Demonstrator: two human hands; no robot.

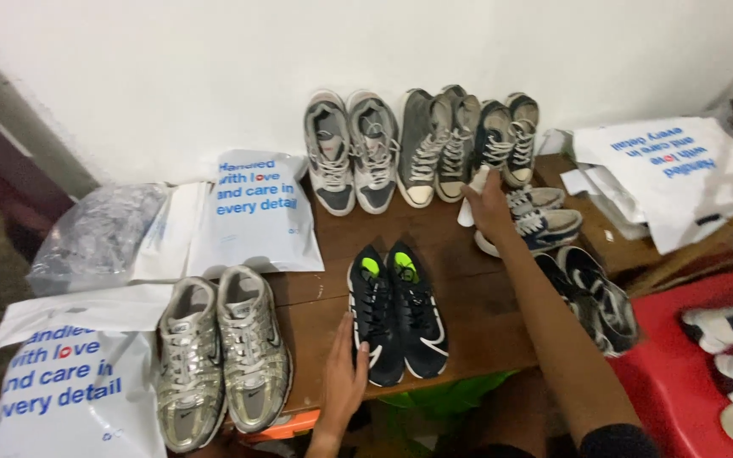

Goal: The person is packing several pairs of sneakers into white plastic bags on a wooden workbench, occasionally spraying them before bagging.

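Note:
My left hand [343,378] lies flat on the brown wooden table [316,314], its fingers against the left side of a black pair of sneakers [398,310] with neon green insoles. My right hand [489,203] reaches far across the table and grips a white object beside a dark blue and white pair of sneakers [507,140] at the wall. A silver pair of sneakers [221,356] sits to the left of my left hand.
Along the white wall stand a grey and white pair [351,151] and an olive canvas pair [437,144]. More sneakers [545,222] lie at the right. White printed plastic bags [256,212] lie left and right [680,170]. A red surface [680,373] holds more shoes.

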